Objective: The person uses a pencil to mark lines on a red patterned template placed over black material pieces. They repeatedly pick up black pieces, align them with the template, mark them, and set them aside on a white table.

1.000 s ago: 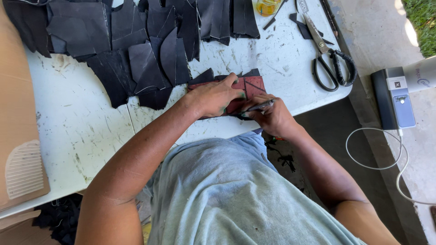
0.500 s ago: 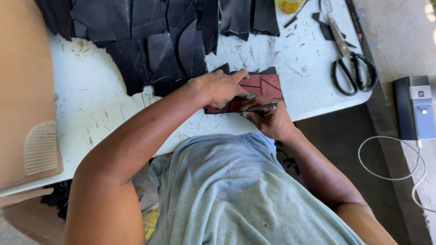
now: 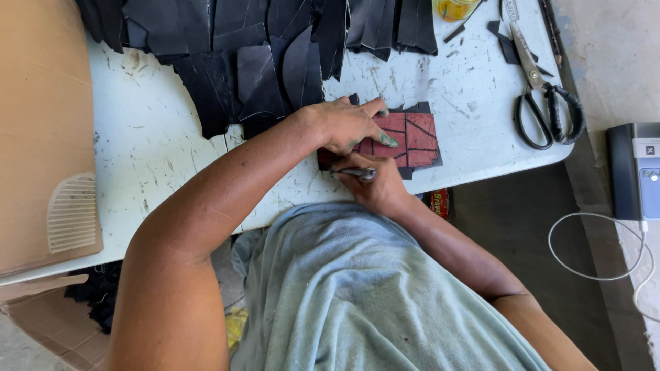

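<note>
**At the near edge of a white tabletop, two hands work on a red template**

On the scratched white tabletop point(image 3: 158, 144), close to its near edge, lies a red patterned template point(image 3: 412, 137) marked with dark lines, resting on a piece of black material. The left hand point(image 3: 344, 124) presses flat on the template's left part, fingers spread, its grip open and holding nothing. Just below it, touching the template's lower edge, the right hand point(image 3: 375, 185) has its grip closed around a slim dark metal tool point(image 3: 354, 172), which lies nearly level and points left. Behind the hands, a heap of black cut pieces point(image 3: 261, 62) covers the far side of the tabletop. To the right, well apart, lie black-handled scissors point(image 3: 543, 96). A brown cardboard sheet point(image 3: 41, 124) sits at the far left.
</note>
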